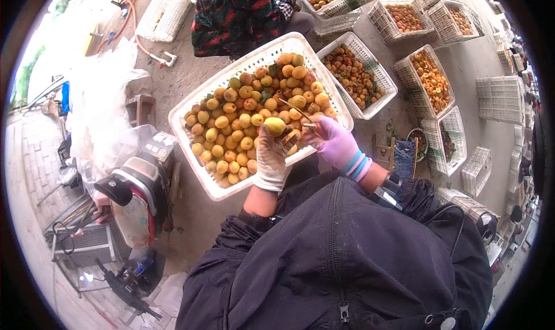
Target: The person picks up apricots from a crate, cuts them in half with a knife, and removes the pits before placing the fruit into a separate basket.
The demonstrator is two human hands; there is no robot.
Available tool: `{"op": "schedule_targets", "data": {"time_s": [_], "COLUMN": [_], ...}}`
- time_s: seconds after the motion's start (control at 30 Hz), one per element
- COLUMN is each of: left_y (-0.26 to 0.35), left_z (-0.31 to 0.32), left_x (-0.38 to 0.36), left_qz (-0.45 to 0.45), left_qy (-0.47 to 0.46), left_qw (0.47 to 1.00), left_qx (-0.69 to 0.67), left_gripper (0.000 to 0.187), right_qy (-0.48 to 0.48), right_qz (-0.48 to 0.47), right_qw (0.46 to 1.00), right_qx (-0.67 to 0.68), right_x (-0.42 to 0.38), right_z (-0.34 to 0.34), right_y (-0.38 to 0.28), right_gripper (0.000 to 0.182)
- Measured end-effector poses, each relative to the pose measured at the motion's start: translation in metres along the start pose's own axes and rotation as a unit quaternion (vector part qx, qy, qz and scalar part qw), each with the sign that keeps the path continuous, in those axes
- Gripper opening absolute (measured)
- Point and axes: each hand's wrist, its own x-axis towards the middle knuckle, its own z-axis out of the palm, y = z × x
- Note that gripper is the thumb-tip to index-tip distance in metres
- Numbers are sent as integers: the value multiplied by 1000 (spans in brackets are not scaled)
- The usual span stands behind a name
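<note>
My left hand, in a soiled white glove, is closed around a yellow apricot above the near side of a white plastic crate. To its right, my right hand, in a purple glove with a blue-striped cuff, grips a small thin knife. Its narrow blade points up and left over the fruit, apart from the held apricot. Loose apricots, yellow to orange with a few green leaves, fill much of the crate. My fingers partly hide the knife's handle.
Another person in a patterned jacket sits beyond the crate. A crate of darker fruit and a crate of opened orange fruit stand to the right. At left are a parked scooter, plastic sheeting and a hose.
</note>
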Motion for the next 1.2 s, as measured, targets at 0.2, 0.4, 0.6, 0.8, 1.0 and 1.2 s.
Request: {"op": "schedule_targets", "data": {"time_s": [0.2, 0.4, 0.6, 0.8, 1.0, 1.2], "left_y": [-13, -10, -5, 16, 17, 17], "left_z": [26, 50, 43, 5, 44, 38], "left_x": [-11, -21, -26, -10, -20, -24], "left_qz": [105, 4, -66, -217, -137, -88], "left_qy": [-43, 5, -54, -112, 21, 21], "left_qw": [964, 999, 996, 969, 989, 993], "left_qx": [241, 48, -5, -38, -44, 77], "left_gripper": [48, 53, 57, 54, 54, 51], "right_qy": [-22, 31, -37, -130, -99, -107], "right_qz": [-67, -183, -309, 30, 169, 117], "right_qw": [987, 982, 938, 942, 839, 872], "right_qx": [141, -39, -149, 307, 508, 463], "right_x": [12, 5, -1, 6, 8, 8], "right_z": [10, 10, 10, 2, -8, -9], "right_y": [-24, -38, -40, -26, -20, -23], "right_gripper": [39, 22, 34, 27, 35, 49]}}
